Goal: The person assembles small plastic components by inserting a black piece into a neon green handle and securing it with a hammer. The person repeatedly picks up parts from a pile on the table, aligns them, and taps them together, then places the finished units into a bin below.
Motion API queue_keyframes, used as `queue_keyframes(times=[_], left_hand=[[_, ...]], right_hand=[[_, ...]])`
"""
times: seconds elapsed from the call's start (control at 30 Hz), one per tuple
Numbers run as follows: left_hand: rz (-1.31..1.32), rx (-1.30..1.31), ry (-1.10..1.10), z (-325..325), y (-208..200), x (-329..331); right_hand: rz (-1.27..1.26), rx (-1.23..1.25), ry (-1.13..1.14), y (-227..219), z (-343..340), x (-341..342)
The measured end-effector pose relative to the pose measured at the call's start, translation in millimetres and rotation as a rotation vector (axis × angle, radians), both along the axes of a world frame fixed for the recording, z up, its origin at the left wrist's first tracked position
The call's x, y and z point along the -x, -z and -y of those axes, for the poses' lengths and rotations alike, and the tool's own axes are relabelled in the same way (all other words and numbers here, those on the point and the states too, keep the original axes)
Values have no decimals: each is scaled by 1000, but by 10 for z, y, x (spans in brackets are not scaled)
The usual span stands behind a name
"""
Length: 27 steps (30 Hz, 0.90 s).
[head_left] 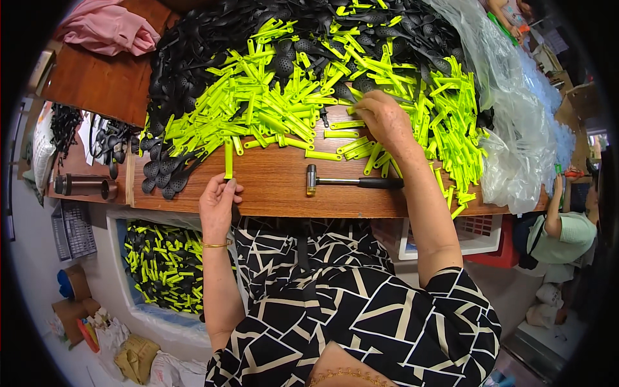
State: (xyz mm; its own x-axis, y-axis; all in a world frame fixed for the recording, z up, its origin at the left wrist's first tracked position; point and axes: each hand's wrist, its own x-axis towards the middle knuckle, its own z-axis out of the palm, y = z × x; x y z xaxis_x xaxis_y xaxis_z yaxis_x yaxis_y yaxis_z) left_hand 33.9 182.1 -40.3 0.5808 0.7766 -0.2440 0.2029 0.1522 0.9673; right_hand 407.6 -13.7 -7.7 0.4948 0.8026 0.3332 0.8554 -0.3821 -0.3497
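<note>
While the left hand [218, 198] pinches 1 lime-green handle [229, 159] at the wooden table's [274, 193] front edge, long axis toward the back edge, the right hand [385, 122], its grip indiscernible, lies nearer the black spoon [343, 93].

The handles [271, 116] are coloured a vivid yellow-green, while the spoons [166, 166] are coloured black. The tabletop [271, 187] is streaked with reddish-brown grain. The hammer [338, 182] is marked by a silver head [311, 178] and a black grip [380, 183]. The person's black clothing [361, 297] is patterned with angular cream and white lines. Pink is seen on the cloth [109, 29], gold on the bracelet [216, 245].
</note>
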Motion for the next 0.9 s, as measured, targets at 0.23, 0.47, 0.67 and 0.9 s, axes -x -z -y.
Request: queue_keyframes(times=[0.23, 0.47, 0.67, 0.9], left_hand=[[56, -13, 35, 84, -56, -37], [199, 232, 60, 484, -169, -81], [203, 237, 84, 715, -112, -85], [232, 188, 91, 795, -64, -163]], right_hand=[[105, 63, -17, 65, -245, -61], [186, 281, -109, -16, -489, -228], [-367, -419, -132, -195, -364, 317], [-545, -161, -589, -405, -331, 1175]])
